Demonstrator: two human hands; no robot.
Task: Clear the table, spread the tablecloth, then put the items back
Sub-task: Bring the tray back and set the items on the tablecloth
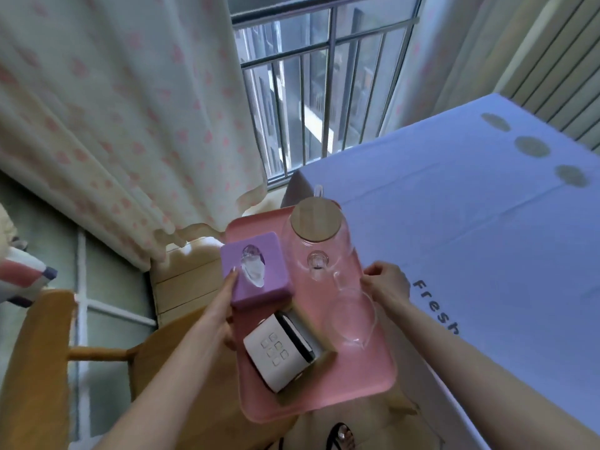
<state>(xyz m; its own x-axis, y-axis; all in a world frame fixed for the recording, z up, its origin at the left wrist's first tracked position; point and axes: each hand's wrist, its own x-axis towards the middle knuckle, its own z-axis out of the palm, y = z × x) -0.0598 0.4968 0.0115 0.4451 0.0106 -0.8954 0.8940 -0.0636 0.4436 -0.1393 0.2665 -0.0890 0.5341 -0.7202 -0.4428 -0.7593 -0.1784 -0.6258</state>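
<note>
A pink tray (370, 381) hangs in the air left of the table, held at both long sides. My left hand (224, 306) grips its left edge, with a finger lying along the purple tissue box (276, 271). My right hand (386, 284) grips the right edge. On the tray stand the tissue box, a glass jar with a round wooden lid (316, 222), a clear glass pitcher (350, 323) and a white box with a dark band (279, 352). A light blue tablecloth (470, 228) printed "Fresh" covers the table at right.
A wooden chair (42, 358) stands at lower left, below the tray. A low wooden crate (185, 284) sits by the curtain (123, 125). The barred window (311, 86) is behind. My foot in a sandal (341, 436) shows at the bottom.
</note>
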